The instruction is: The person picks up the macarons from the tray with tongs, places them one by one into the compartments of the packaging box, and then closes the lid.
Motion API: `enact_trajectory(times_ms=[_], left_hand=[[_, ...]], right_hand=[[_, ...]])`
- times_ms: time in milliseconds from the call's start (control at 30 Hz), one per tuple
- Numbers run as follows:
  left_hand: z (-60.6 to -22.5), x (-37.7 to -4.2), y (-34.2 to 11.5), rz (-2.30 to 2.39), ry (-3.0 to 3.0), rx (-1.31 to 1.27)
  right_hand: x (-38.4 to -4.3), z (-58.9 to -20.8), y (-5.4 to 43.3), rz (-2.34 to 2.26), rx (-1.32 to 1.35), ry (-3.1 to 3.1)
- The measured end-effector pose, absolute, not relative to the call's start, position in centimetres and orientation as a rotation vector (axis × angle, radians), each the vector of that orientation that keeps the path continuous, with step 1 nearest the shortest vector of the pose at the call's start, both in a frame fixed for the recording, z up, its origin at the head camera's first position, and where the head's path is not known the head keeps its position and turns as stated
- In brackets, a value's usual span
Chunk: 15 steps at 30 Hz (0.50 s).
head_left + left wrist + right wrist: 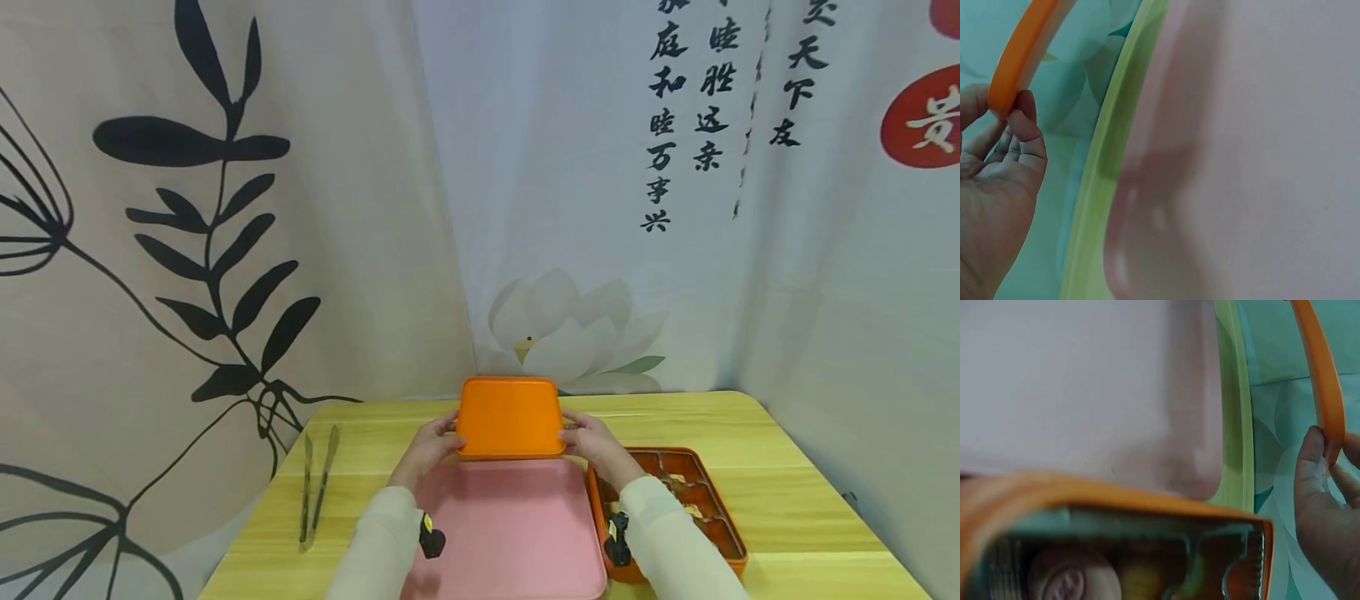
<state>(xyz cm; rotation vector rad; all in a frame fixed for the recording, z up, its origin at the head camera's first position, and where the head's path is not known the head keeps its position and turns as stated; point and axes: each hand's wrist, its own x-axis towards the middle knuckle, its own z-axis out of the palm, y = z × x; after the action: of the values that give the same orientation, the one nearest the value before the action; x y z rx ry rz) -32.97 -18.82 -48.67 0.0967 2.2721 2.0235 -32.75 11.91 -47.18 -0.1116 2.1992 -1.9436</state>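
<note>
Both hands hold up a shallow orange tray (512, 418) with rounded corners, tilted so that its broad face shows in the head view. My left hand (431, 448) pinches its left edge; in the left wrist view thumb and fingertips grip the orange rim (1009, 81). On the opposite edge my right hand (597, 443) does the same, as the right wrist view also shows. Below it a large pink tray (510, 533) lies on the table. Under the right forearm stands an orange-brown divided box (723, 504), partly hidden; a round embossed piece (1074, 575) sits inside.
Metal tongs (318, 492) lie at the left of the wood-patterned table (810, 508). Behind the far table edge hangs a printed curtain (360, 208) with leaves, a flower and writing. The divided box adjoins the pink tray's right side.
</note>
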Motion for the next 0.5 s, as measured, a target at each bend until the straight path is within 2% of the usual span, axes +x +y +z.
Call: enact_trajectory(times_ms=[300, 500], left_hand=[[-48.6, -31.8, -18.4, 1.936, 2.227, 0.213], [-48.7, -31.7, -18.6, 1.984, 2.147, 0.193]], right_hand=[[-32.6, -46.9, 13.2, -1.936, -0.120, 2.203], [-32.2, -46.4, 13.4, -1.921, -0.135, 2.181]])
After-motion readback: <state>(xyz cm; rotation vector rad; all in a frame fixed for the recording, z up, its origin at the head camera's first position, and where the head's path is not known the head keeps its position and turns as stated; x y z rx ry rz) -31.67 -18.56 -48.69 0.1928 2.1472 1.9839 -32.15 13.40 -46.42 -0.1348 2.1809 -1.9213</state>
